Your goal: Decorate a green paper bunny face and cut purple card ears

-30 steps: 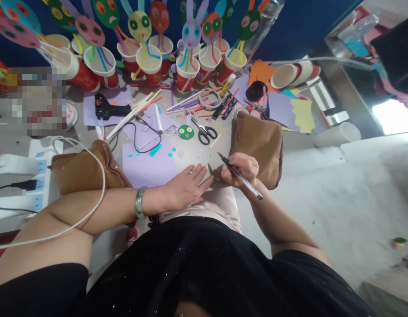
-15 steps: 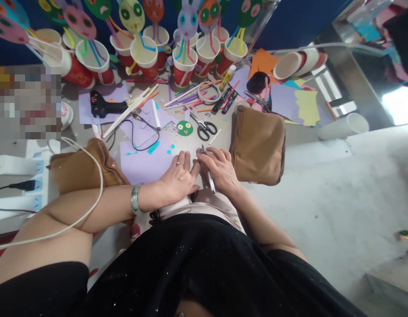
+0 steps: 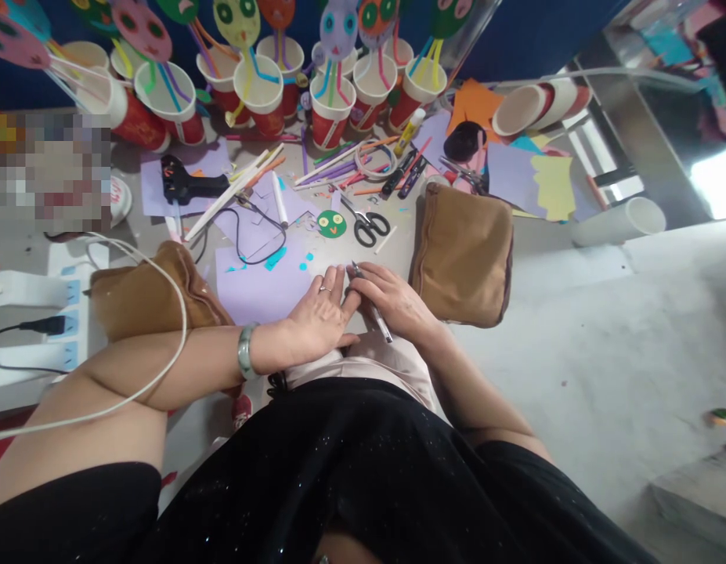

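My right hand (image 3: 398, 301) is closed around a pen (image 3: 382, 323), whose tip points up toward the scissors. My left hand (image 3: 323, 313) lies flat at the table edge, fingers stretched, its fingertips close to the right hand's. Whatever lies under the fingertips is hidden. Beside my left hand is a purple sheet (image 3: 260, 290) with small blue scraps on it. Just beyond the hands are a round green face cut-out (image 3: 331, 225) and black-handled scissors (image 3: 371, 229). A white marker (image 3: 279, 200) lies farther left.
Red paper cups (image 3: 332, 129) with straw-legged faces line the back. A black glue gun (image 3: 192, 184) lies left, brown cushions (image 3: 465, 258) flank the hands, and a white cable (image 3: 178, 337) loops over the left arm. Power strips (image 3: 69, 313) sit at far left.
The pen in my right hand has tilted slightly, its lower end shifting right. Both hands keep nearly the same places while the view has moved a little.
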`<state>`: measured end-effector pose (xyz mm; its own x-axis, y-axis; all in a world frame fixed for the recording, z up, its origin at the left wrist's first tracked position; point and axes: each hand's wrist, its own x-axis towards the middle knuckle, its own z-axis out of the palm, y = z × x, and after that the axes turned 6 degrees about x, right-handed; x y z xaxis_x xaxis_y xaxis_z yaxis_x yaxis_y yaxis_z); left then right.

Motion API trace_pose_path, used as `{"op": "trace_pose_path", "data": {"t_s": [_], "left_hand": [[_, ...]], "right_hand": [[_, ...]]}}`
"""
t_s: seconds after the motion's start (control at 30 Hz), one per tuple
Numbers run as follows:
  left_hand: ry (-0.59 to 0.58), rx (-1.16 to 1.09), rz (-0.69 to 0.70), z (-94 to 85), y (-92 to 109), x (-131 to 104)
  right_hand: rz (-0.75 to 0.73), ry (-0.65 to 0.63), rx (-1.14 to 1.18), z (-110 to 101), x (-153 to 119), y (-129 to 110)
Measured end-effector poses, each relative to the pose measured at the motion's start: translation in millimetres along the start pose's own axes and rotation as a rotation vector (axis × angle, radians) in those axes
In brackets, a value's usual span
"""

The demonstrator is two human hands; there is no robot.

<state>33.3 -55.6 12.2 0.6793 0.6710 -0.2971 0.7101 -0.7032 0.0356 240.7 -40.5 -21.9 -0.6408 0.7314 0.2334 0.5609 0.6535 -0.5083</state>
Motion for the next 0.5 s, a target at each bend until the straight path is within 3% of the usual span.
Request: {"op": "trace_pose_path", "data": {"t_s": [0.23, 0.5], "left_hand": [[-0.035, -0.024, 0.017, -6.7, 3.0, -1.0], [-0.053, -0.003, 0.015, -0.2, 9.9, -3.9]], "right_hand": [[0.011, 0.051, 0.061, 0.1, -3.7, 3.0], [0.033, 0.025, 0.030, 0.6, -3.7, 2.6]]}}
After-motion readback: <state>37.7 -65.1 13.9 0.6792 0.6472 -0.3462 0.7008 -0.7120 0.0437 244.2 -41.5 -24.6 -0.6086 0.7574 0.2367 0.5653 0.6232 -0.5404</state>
